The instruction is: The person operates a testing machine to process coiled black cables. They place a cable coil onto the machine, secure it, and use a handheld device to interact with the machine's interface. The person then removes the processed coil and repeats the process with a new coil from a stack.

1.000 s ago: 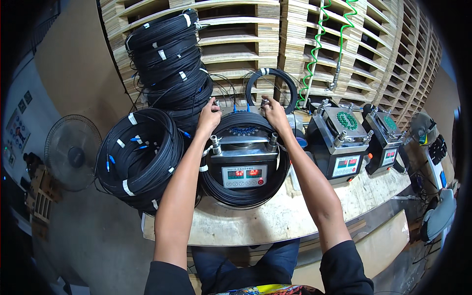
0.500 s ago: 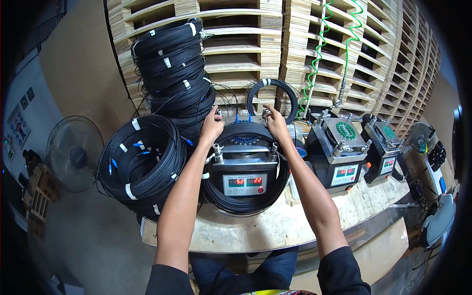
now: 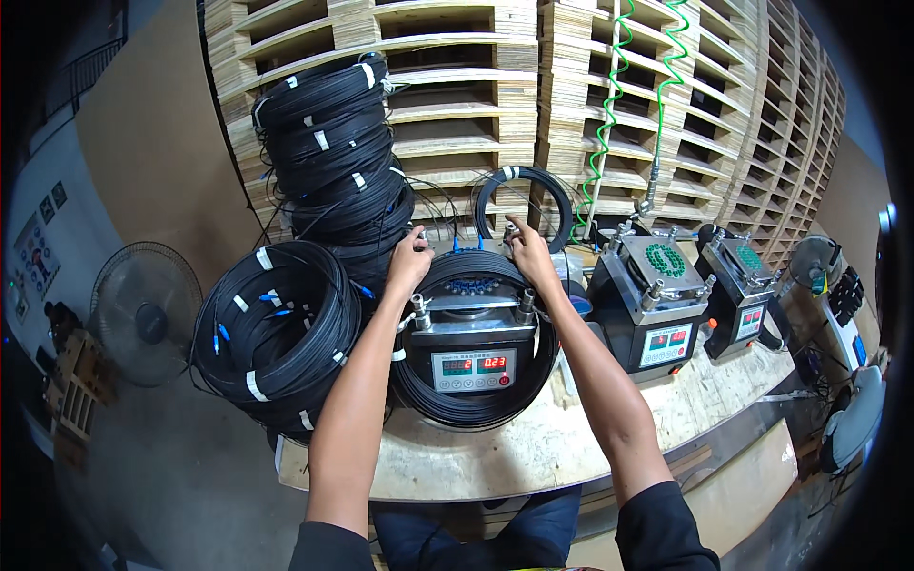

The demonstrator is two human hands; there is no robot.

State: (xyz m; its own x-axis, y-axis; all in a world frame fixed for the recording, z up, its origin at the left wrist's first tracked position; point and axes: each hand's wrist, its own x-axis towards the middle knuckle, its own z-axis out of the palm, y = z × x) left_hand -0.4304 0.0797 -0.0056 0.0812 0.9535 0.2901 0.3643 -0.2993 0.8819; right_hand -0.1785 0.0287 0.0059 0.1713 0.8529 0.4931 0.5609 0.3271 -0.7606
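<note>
A polishing machine [image 3: 474, 332] with a lit red display panel stands on the bench in front of me. A coil of black cable [image 3: 476, 416] rings it, draped over its top and hanging below its panel. My left hand [image 3: 409, 261] is closed around the metal corner post [image 3: 422, 232] at the machine's far left. At the far right, my right hand [image 3: 529, 251] grips the matching post [image 3: 511, 228] with its fingertips. Between the hands, blue connectors [image 3: 466, 246] stand along the plate's back edge. Two near posts [image 3: 420, 311] are untouched.
Left of the machine sit a wide stack of cable coils [image 3: 255, 385] and a taller stack [image 3: 328, 143]. Another coil [image 3: 562, 190] leans behind. Two similar machines [image 3: 657, 285] stand right on the wooden bench [image 3: 533, 457]. Pallets [image 3: 457, 105] rise behind; green coiled hoses [image 3: 609, 114] hang there.
The readings on the machine's display have changed. Both hands stay at the far posts, with small shifts of the fingers. The whole view has tilted slightly.
</note>
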